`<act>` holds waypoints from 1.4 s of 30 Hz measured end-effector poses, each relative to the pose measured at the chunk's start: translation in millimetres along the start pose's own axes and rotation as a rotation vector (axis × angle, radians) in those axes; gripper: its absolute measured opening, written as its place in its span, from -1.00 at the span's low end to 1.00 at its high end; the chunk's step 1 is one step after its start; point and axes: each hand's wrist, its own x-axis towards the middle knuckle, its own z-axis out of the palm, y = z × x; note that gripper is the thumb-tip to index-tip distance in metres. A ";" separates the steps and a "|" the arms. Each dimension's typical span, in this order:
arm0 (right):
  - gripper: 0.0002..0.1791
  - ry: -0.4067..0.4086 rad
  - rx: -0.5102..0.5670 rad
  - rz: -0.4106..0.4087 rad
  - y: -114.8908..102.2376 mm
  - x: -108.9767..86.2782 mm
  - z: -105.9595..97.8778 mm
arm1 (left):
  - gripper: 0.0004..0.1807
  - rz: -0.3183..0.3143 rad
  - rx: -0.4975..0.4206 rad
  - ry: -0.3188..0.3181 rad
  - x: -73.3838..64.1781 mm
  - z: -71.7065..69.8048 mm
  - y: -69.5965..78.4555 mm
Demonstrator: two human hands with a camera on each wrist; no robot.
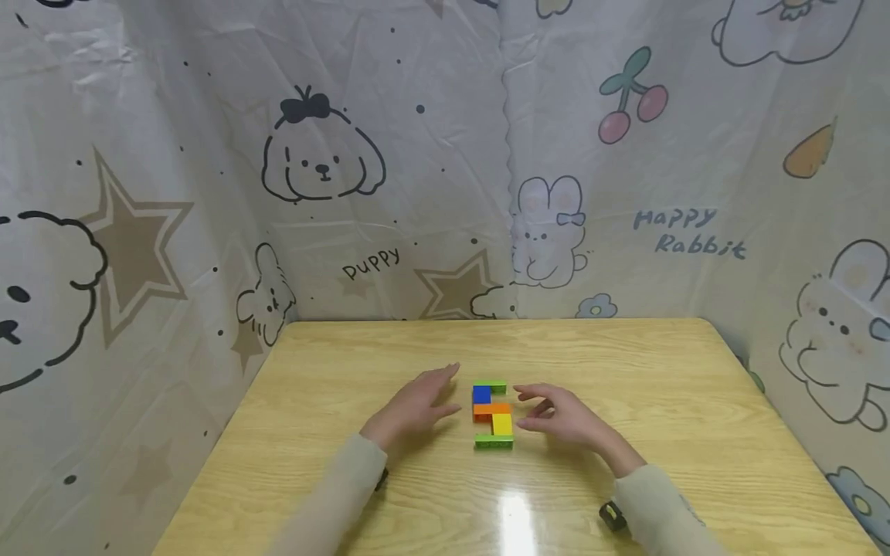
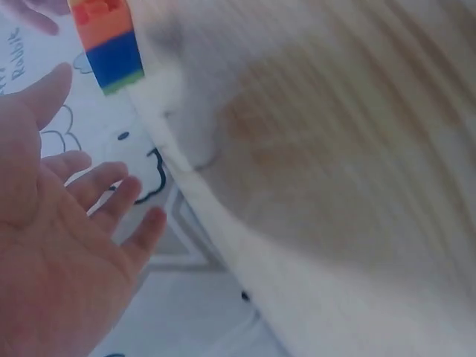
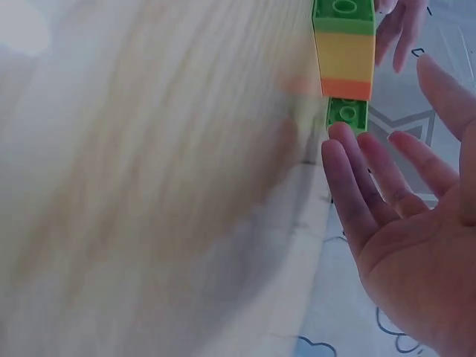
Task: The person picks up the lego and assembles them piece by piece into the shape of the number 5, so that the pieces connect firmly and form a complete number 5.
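Observation:
Toy building blocks (image 1: 501,425) form an S-like shape on the table, with green at the far and near ends and blue, orange and yellow between. My left hand (image 1: 416,403) is just left of them, apart, fingers extended. On the other side, my right hand (image 1: 559,415) hovers close by with loosely bent fingers and nothing in its grasp. The left wrist view shows the blue block (image 2: 115,61) beyond the thumb of an empty palm. In the right wrist view, green, yellow and orange blocks (image 3: 344,56) appear past the fingertips.
The wooden table (image 1: 334,363) has rounded far corners and a bright glare at the front. A cartoon-printed curtain (image 1: 417,193) hangs behind it and along both sides. Dark bands (image 1: 613,516) show at the wrists.

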 end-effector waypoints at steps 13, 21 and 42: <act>-0.26 0.060 -0.268 -0.058 6.9 -31.5 -60.5 | -0.29 0.064 0.507 0.181 -36.1 -46.8 -46.5; -0.24 0.152 -0.524 -0.048 10.7 -56.5 -97.2 | -0.30 0.003 0.655 0.228 -60.8 -75.2 -76.3; -0.09 0.547 -1.139 -0.485 11.0 -76.3 -168.5 | -0.17 0.097 0.849 0.450 -107.2 -137.3 -86.0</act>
